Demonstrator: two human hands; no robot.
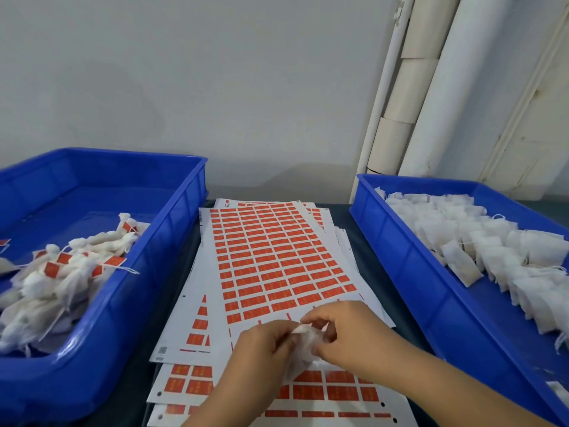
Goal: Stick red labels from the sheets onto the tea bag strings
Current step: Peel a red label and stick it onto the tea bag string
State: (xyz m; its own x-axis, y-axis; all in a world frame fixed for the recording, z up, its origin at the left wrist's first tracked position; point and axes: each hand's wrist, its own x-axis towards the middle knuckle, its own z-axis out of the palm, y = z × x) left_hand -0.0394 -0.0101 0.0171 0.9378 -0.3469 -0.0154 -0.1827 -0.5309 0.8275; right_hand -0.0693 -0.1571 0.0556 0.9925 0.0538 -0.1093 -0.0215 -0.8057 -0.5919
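A white tea bag (303, 342) hangs between my two hands over the label sheets. My left hand (261, 349) grips its left side with curled fingers. My right hand (345, 328) pinches its top with thumb and fingertips. Whether a label is on its string is hidden by the fingers. White sheets of red labels (277, 257) lie stacked in the middle of the dark table, the top sheet nearly full, with bare backing near my hands.
A blue tray (147, 272) at the left holds tea bags with red labels (61, 272). A blue tray (400, 257) at the right holds several unlabelled white tea bags (480, 241). White pipes (431, 103) run up the wall behind.
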